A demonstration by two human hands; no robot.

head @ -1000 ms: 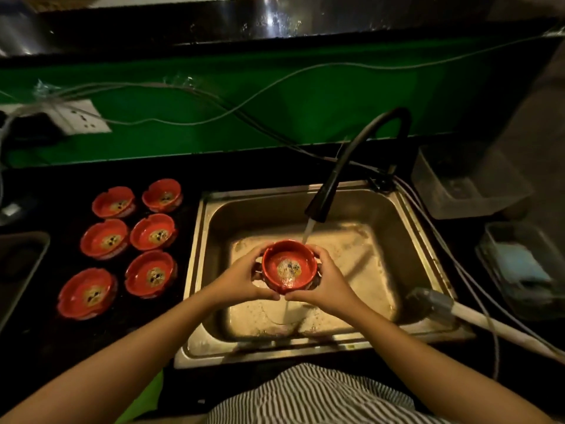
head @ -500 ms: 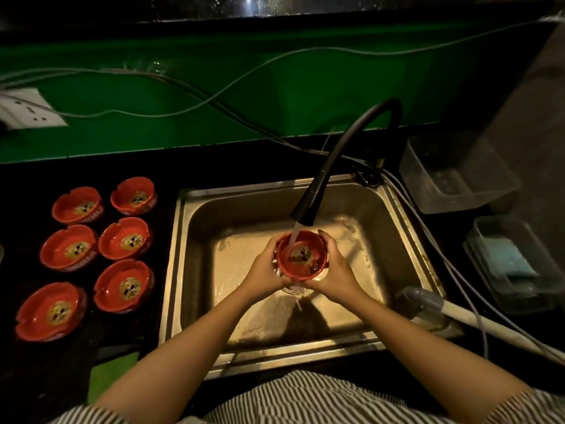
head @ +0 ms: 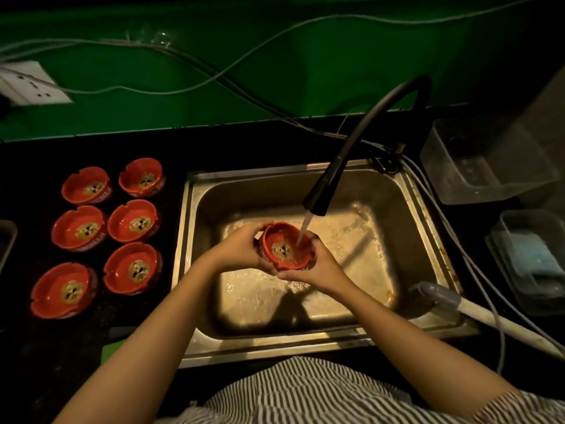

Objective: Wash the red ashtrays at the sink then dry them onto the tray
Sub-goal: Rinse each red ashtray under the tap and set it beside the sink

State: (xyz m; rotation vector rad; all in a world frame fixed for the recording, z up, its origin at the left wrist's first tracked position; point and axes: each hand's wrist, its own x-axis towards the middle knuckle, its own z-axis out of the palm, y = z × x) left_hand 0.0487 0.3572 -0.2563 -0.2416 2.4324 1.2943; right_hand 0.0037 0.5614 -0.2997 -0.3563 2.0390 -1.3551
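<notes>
Both hands hold one red ashtray (head: 284, 250) over the sink (head: 360, 191), under the stream from the black tap (head: 318, 203). The left hand (head: 241, 250) curls round its left wall, fingers over the far rim; the right hand (head: 318, 264) cups its right side and underside, thumb at the near edge. The water lands inside the bowl, on the side nearer the right hand.

The ashtray looks like a small, stiff, thick-walled dish with a glossy finish, probably glazed ceramic or hard plastic; which one cannot be told. It seems light enough for one hand, but wet gloss is likely slippery, and if ceramic it could chip against the steel sink. The safest hold is probably the one shown: fingers wrapped round the outer wall with a palm beneath, not a pinch on the thin rim. The rim notches may give the fingertips some purchase.

Six more ashtrays (head: 134, 220) sit in pairs on the dark worktop (head: 36, 154), well to the left of the left hand. A tray edge (head: 7, 240) shows further left.
</notes>
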